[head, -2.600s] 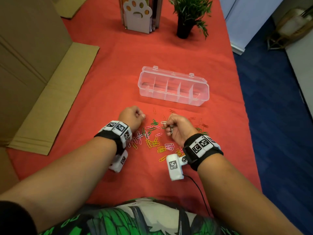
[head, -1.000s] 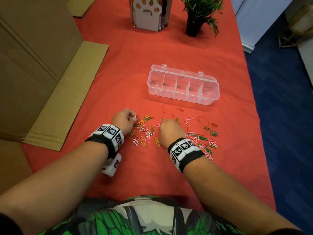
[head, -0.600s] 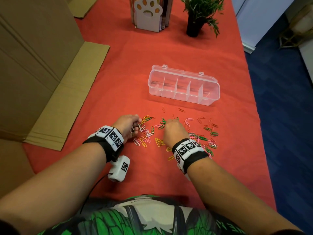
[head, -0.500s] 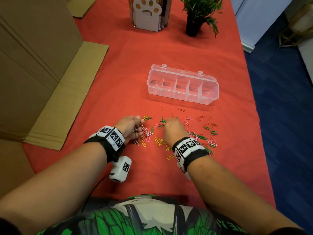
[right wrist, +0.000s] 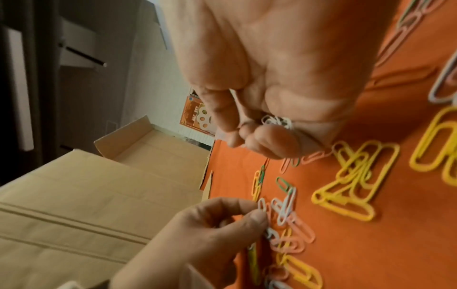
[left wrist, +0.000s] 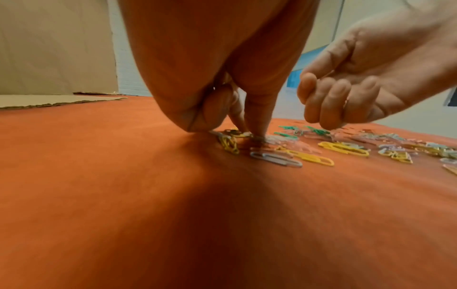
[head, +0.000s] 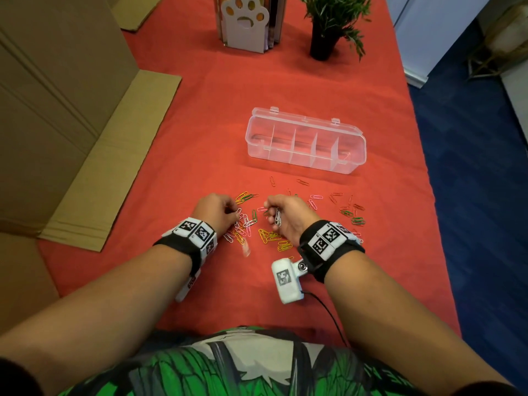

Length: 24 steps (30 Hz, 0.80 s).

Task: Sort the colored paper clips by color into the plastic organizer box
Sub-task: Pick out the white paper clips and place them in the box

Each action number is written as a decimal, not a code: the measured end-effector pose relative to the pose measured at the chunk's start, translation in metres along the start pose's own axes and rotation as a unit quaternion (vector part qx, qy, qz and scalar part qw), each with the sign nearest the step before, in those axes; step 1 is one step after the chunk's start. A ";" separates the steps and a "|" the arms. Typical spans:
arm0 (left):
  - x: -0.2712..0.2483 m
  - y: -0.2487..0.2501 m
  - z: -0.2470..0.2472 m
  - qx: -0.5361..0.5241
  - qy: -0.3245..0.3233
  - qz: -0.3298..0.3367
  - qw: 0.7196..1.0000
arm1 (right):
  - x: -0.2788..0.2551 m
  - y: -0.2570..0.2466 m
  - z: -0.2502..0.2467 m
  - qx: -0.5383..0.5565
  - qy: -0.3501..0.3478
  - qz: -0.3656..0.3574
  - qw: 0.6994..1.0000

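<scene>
Colored paper clips (head: 268, 235) lie scattered on the red cloth in white, yellow, pink, green and orange. The clear plastic organizer box (head: 305, 141) stands open beyond them, its compartments looking empty. My right hand (head: 273, 212) is curled over the pile's middle and grips a small bunch of white clips (right wrist: 277, 120). My left hand (head: 235, 217) is at the pile's left edge, with thumb and forefinger pinching a white clip (right wrist: 262, 205) that lies among pink and yellow ones. In the left wrist view its fingertips (left wrist: 257, 135) touch the cloth.
Flattened cardboard (head: 114, 167) and a large box lie along the left of the table. A paw-shaped holder (head: 245, 24) and a potted plant (head: 328, 30) stand at the far end. The table's right edge drops to blue floor (head: 471, 195).
My right hand has rolled its wrist, lifting off the cloth with the white clips showing in its grip. My left hand stays at the left of the pile, working its fingertips into the clips.
</scene>
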<state>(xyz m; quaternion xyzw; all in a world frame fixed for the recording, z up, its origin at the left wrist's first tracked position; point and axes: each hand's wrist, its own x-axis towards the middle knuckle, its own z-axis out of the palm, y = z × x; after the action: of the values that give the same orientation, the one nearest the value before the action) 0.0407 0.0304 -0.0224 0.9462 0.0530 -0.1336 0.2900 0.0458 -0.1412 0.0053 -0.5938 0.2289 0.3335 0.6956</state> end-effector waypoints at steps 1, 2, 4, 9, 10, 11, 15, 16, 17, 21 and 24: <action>-0.001 0.000 0.001 0.013 0.001 0.011 1.000 | 0.000 0.002 0.002 0.006 -0.006 0.010 1.000; -0.001 0.001 0.001 0.023 -0.002 0.014 1.000 | 0.002 0.004 0.005 0.010 -0.010 0.016 1.000; 0.000 0.000 0.001 0.023 -0.006 0.005 1.000 | 0.008 0.010 0.010 -0.040 -0.002 0.002 0.999; 0.006 -0.004 -0.002 -0.123 -0.017 -0.084 0.989 | 0.019 0.022 0.014 -0.487 0.065 -0.145 0.859; 0.008 -0.006 -0.002 -0.187 -0.018 -0.111 0.976 | 0.019 0.027 0.014 -0.530 0.063 -0.173 0.828; 0.009 -0.007 -0.003 -0.247 -0.017 -0.136 0.959 | 0.019 0.031 0.015 -0.556 0.053 -0.202 0.805; 0.008 -0.005 -0.011 -0.393 -0.048 -0.176 0.901 | 0.019 0.037 0.015 -0.614 0.042 -0.268 0.741; 0.007 -0.002 -0.014 -0.419 -0.057 -0.178 0.888 | 0.020 0.036 0.012 -0.624 0.052 -0.275 0.729; 0.005 0.000 -0.016 -0.440 -0.064 -0.184 0.877 | 0.019 0.035 0.009 -0.634 0.062 -0.278 0.719; 0.003 0.007 -0.021 -0.488 -0.109 -0.214 0.839 | 0.019 0.028 -0.009 -0.673 0.092 -0.262 0.685; 0.003 0.011 -0.022 -0.528 -0.138 -0.227 0.806 | 0.018 0.020 -0.017 -0.642 0.104 -0.239 0.721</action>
<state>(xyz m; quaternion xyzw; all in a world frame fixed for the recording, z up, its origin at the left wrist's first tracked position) 0.0504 0.0339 0.0003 0.5794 0.2881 -0.2757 0.7109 0.0446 -0.1528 -0.0237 -0.9642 -0.1186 0.1597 0.1757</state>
